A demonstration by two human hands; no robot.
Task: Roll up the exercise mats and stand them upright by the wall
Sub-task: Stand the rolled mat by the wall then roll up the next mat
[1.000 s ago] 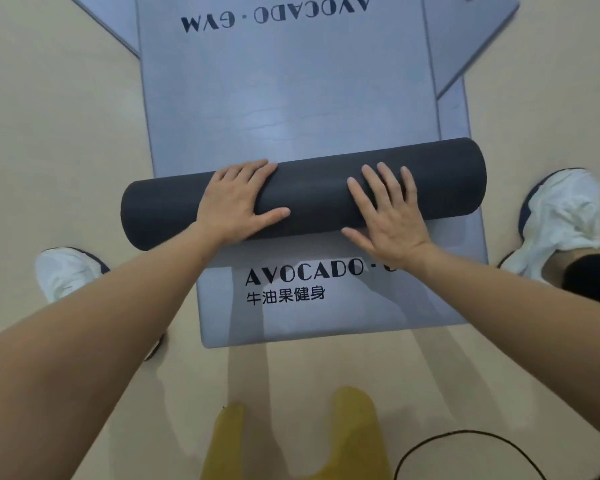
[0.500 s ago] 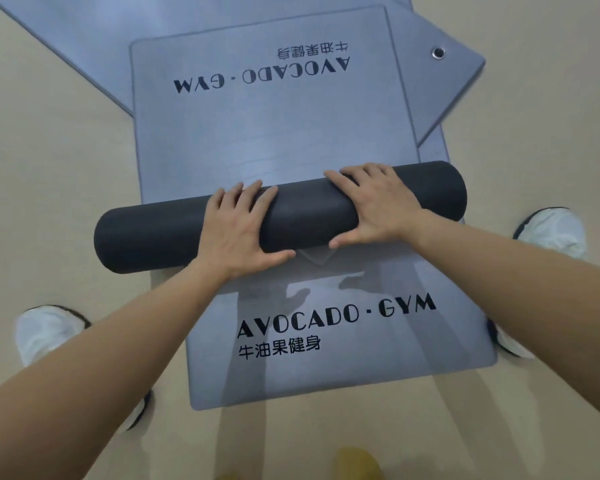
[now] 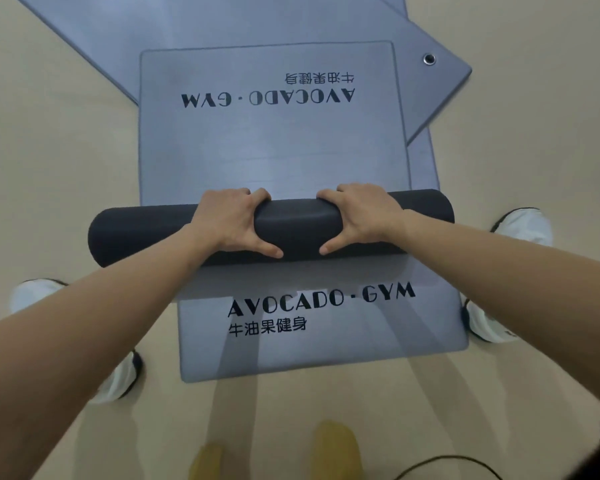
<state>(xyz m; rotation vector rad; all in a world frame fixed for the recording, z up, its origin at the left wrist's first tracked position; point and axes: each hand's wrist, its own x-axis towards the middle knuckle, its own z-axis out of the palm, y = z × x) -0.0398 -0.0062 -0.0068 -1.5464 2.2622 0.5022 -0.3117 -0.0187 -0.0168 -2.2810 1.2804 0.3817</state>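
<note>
Rolled mat (image 3: 298,230): dark charcoal tube, smooth and matte, lying crosswise on top of the flat mats; right end sits a little farther away than the left, and the left end juts out past the grey edges over the floor.
Unrolled part (image 3: 274,150): blue-grey sheet stretching flat away from the roll, printed in black with "AVOCADO · GYM" and a line of Chinese characters, upside down from this side.
Left hand (image 3: 229,223): grasping the roll left of centre, fingers curled over the far side, thumb stretched along the near side toward the middle.
Right hand (image 3: 364,216): gripping the roll right of centre in the same way, thumb pointing inward; thumb tips near each other but apart.
Second mat (image 3: 326,351): same blue-grey, flat under the roll, logo right way up, set slightly to the right.
Third mat (image 3: 447,84): lowest of the pile, at an angle, with a metal eyelet (image 3: 429,59) near its corner.
Floor (image 3: 49,168): plain beige.
Shoes (image 3: 523,226): white, one on each side of the mats, partly hidden by the forearms.
Bottom edge: two yellow shapes (image 3: 336,448), too blurred to identify, beside a thin black cable (image 3: 447,459).
</note>
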